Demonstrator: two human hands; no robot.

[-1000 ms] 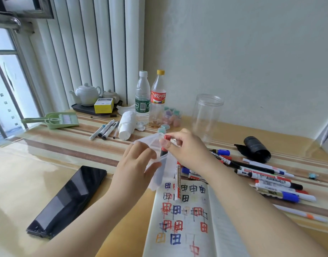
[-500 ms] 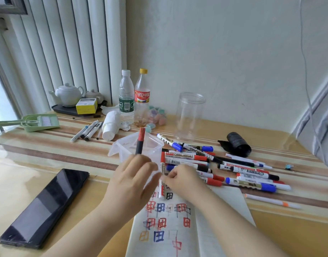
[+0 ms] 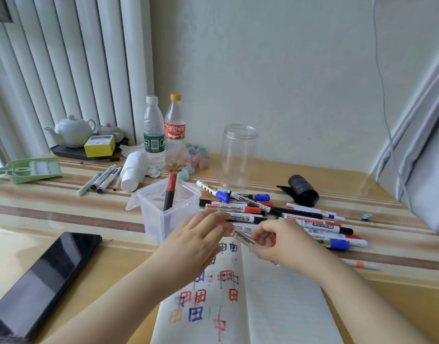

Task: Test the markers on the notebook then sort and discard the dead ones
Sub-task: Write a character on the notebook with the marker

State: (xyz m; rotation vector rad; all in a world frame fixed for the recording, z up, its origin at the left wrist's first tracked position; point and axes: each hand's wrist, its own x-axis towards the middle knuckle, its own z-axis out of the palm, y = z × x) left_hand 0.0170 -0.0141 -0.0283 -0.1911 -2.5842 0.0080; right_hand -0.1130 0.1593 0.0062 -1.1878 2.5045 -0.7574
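Both hands over top edge of notebook (image 3: 275, 301). Left hand (image 3: 198, 240) and right hand (image 3: 280, 244) each pinch one end of a blurred marker (image 3: 244, 237) between them. Tub (image 3: 163, 209) holding one red marker (image 3: 169, 192) sits just beyond left hand. Risk: cap pulls off abruptly, tip smears page or fingers; right forearm may nudge loose marker pile (image 3: 275, 214) beyond right hand, mixing tested with untested.

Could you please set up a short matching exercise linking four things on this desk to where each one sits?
Things:
1. red-capped marker
2. phone
3. teapot
4. clear jar

Places:
A. on a dark tray by the blinds
B. flat at the desk's near left
C. upright by the wall, behind the marker pile
D. standing in the plastic box

Pairs: 1-D, 2-B, 3-A, 4-C
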